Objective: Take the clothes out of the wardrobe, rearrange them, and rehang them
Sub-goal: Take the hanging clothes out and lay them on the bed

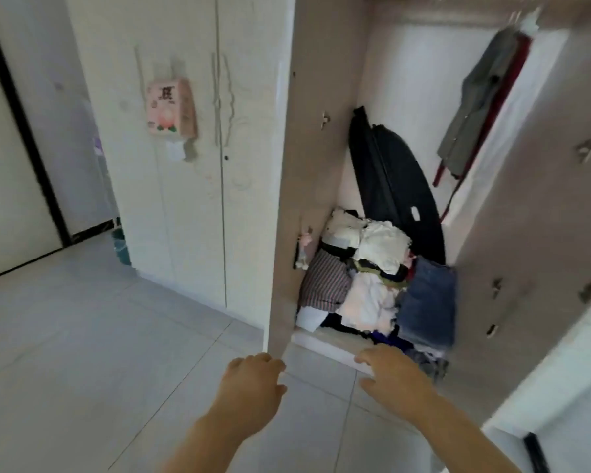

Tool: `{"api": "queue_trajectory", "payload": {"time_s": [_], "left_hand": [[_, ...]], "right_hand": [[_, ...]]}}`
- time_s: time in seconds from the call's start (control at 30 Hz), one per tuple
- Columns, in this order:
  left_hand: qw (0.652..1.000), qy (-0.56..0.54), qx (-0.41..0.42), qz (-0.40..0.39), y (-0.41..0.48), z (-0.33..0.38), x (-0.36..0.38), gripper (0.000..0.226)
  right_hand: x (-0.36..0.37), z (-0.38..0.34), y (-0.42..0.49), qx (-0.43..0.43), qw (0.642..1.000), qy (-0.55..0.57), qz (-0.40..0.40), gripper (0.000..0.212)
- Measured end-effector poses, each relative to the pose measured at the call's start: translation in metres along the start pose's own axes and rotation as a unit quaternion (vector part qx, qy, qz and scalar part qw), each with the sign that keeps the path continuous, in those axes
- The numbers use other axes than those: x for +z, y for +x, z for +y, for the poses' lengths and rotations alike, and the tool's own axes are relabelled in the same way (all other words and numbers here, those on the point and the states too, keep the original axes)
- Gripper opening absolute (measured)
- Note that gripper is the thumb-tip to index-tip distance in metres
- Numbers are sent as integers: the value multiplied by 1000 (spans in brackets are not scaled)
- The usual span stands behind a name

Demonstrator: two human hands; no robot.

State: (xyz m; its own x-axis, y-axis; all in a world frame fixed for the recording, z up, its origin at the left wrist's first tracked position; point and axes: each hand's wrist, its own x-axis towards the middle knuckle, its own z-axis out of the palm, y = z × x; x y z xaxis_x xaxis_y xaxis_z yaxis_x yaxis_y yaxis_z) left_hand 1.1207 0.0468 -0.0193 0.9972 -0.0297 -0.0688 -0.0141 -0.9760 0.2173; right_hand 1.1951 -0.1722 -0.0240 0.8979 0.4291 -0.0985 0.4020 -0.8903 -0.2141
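Your left hand [253,380] and right hand [393,373] reach empty, fingers relaxed, toward the wardrobe [321,165], its clothes [365,278] heaped at the bottom. The pink pack [171,109] has print too blurred to read.

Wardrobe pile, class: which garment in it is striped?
The striped garment at the far left of the pile; those beside it are plain: white garments and blue denim.

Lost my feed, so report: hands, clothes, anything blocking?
Left hand loosely curled, right hand open, both empty. Clothes heaped on wardrobe floor, two hanging. Black case behind heap.
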Motion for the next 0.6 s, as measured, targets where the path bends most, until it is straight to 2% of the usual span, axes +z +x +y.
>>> {"api": "queue_trajectory", "payload": {"time_s": [0.13,0.27,0.47,0.6], "left_hand": [[997,0,78,-6,76,57,-1,38],[991,-10,132,1,150,94,-7,38],[979,2,199,35,280,127,-21,36],[972,-4,229,52,372,139,-43,32]], "right_hand": [[-29,72,20,51,998,-30,4,40],[-59,123,51,75,996,-33,40,28],[-100,183,130,101,990,-54,81,37],[-132,214,192,116,987,-38,102,34]]}}
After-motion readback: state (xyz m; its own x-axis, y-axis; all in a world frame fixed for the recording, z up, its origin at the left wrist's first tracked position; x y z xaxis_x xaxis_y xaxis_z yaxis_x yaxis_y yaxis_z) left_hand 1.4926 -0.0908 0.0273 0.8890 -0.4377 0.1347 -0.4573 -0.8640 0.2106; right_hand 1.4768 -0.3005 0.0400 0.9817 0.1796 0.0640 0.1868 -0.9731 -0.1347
